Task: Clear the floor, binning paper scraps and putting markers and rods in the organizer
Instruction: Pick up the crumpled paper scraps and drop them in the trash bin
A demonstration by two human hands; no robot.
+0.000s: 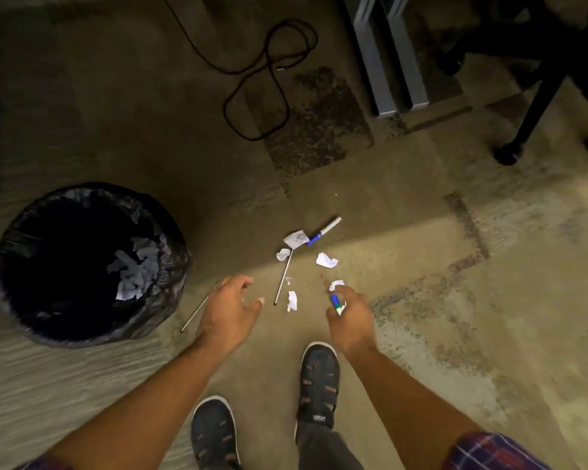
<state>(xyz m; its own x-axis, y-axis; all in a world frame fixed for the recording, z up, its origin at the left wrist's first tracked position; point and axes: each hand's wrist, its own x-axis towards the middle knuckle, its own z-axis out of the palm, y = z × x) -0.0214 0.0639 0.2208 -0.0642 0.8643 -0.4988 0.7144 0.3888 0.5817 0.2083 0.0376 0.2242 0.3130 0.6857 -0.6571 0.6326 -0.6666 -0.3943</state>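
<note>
Several white paper scraps (326, 260) lie on the carpet ahead of my feet. A white marker with a blue cap (323, 231) lies at the far side of the pile, partly under a scrap. A thin metal rod (283, 279) lies among the scraps, and a second rod (199, 308) lies to the left, partly under my left hand. My left hand (230, 308) hovers open above the floor, holding nothing. My right hand (350, 317) is closed on a blue and green marker (335, 301) together with a bit of paper.
A round bin with a black liner (170, 266) stands on the left, with paper scraps inside. A black cable (269, 79) loops on the carpet farther off. Grey desk legs (384, 62) and a chair base (530, 123) stand at the top right. My shoes (318, 378) are below the hands.
</note>
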